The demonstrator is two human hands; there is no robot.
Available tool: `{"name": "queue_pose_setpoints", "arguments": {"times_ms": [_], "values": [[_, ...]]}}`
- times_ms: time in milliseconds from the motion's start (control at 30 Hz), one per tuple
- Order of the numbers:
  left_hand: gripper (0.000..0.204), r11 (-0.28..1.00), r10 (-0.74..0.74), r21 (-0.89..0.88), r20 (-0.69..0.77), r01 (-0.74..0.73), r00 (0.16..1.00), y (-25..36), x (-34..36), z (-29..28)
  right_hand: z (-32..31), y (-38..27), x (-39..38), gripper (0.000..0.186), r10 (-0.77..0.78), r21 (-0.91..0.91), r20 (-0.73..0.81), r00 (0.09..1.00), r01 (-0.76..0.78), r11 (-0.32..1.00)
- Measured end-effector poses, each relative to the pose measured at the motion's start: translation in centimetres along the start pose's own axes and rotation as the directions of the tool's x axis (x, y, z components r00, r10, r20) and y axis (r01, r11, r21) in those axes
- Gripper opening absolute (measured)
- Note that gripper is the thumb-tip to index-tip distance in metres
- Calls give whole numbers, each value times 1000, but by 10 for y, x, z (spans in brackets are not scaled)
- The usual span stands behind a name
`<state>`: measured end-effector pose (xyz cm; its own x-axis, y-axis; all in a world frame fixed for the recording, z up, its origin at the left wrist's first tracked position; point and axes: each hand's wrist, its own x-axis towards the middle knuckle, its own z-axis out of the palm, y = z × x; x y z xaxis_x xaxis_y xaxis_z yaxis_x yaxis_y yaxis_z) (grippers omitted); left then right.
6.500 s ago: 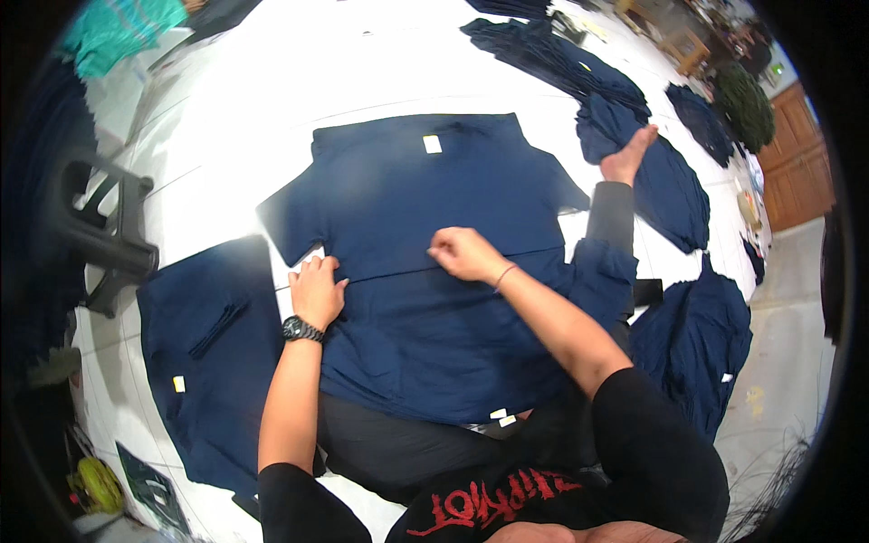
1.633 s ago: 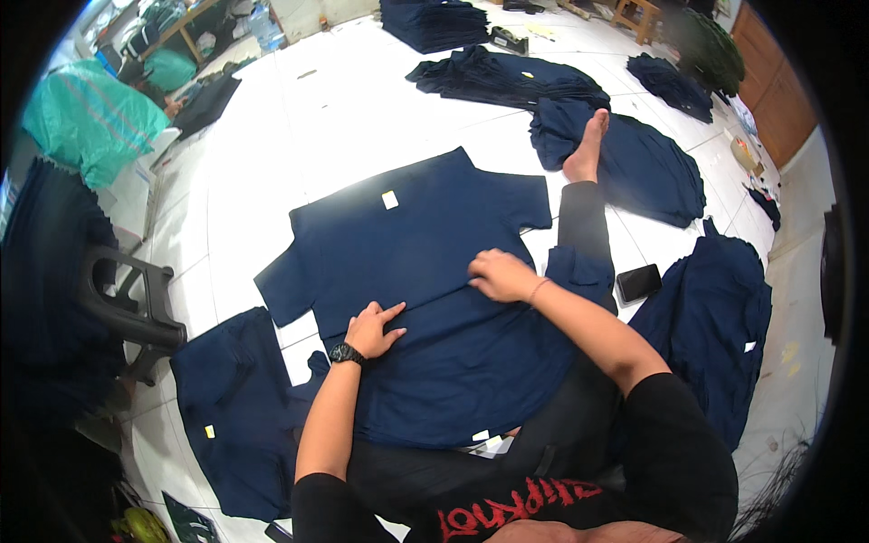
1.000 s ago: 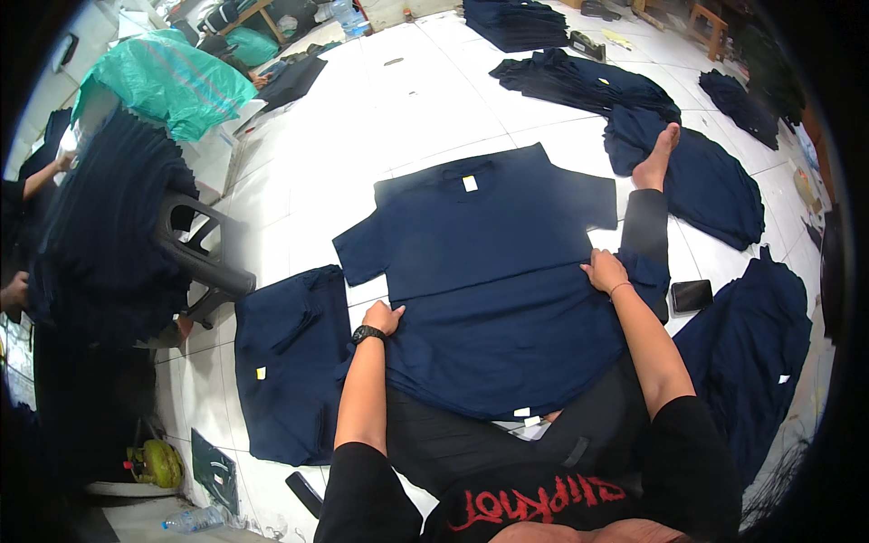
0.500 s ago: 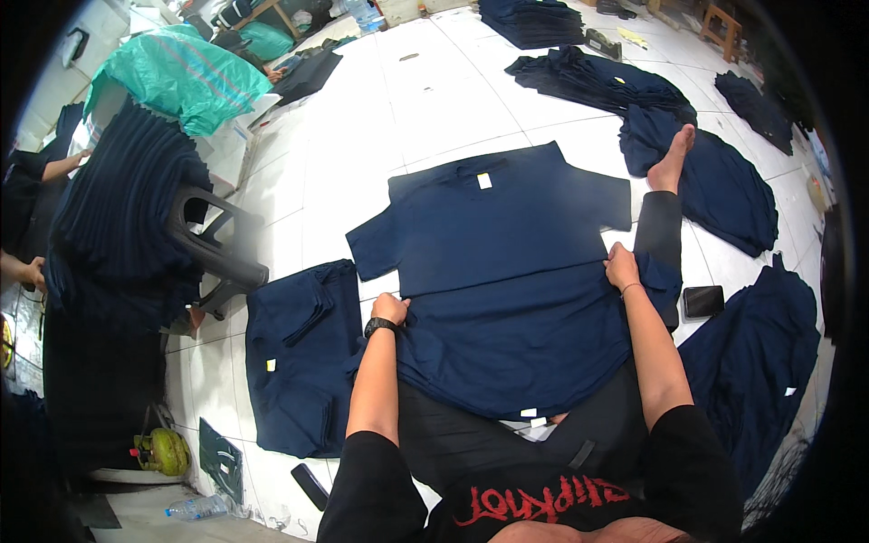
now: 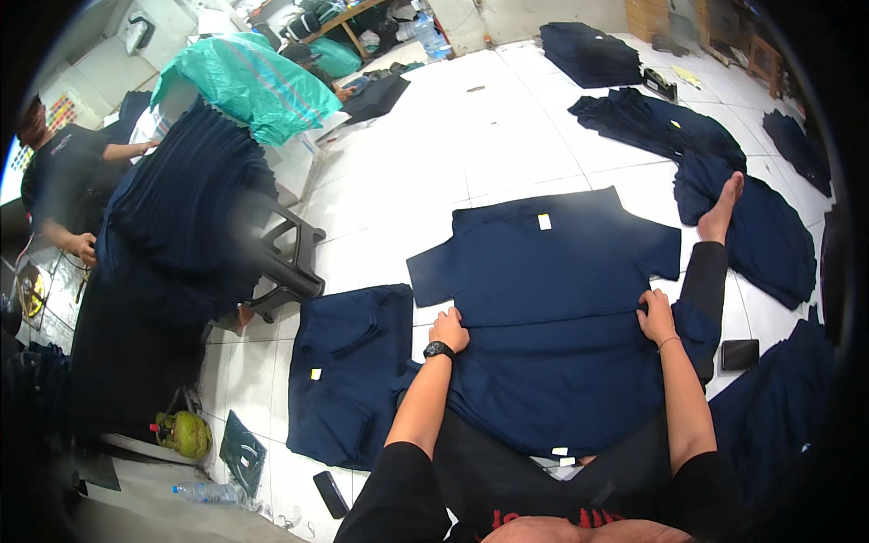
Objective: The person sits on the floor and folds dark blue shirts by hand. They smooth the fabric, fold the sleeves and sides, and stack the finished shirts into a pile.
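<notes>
A navy T-shirt [image 5: 561,262] lies on the floor in front of me, its collar at the far side and its lower part over my legs. A straight crease runs across its middle from side to side. At the left end of that crease my left hand [image 5: 449,331] is closed on the shirt's edge. My right hand [image 5: 657,319] grips the opposite edge at the crease's right end, fingers bent. Both fingertips are partly hidden by cloth. Left of it rests a stack of folded navy T-shirts [image 5: 348,371] with a pale label on top.
A dark plastic stool [image 5: 294,262] stands left, beside a tall heap of navy cloth [image 5: 181,190] where another person [image 5: 77,172] works. Navy garment piles [image 5: 751,217] lie right. A black wallet-like item [image 5: 740,355], a phone [image 5: 330,494], a bottle [image 5: 206,492] and a green gas cylinder [image 5: 184,436] are around me.
My view has turned left, so the scene sits further right and lower, and more of the other person shows. Both hands stay at the ends of the shirt's crease.
</notes>
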<state>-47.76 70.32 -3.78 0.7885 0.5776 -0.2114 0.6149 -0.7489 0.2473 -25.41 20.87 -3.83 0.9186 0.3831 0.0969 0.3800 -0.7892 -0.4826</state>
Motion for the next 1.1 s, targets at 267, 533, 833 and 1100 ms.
{"name": "queue_pose_setpoints", "arguments": {"times_ms": [267, 533, 833, 1100], "values": [[44, 934, -169, -329, -55, 142, 984, -42, 13, 17, 18, -8, 1, 27, -9, 28, -25, 1000, 10, 1000], [40, 967, -139, -222, -48, 126, 989, -18, 2, 7, 14, -2, -3, 23, 14, -32, -7, 1000, -14, 999], [51, 932, 188, 358, -341, -57, 921, -12, -24, -1, 22, -12, -2, 25, -13, -52, 13, 1000, 14, 999], [32, 934, 355, 61, -84, -351, 931, 0, -26, -2, 13, -14, -6, 28, 14, -134, 10, 1000, -13, 991]]}}
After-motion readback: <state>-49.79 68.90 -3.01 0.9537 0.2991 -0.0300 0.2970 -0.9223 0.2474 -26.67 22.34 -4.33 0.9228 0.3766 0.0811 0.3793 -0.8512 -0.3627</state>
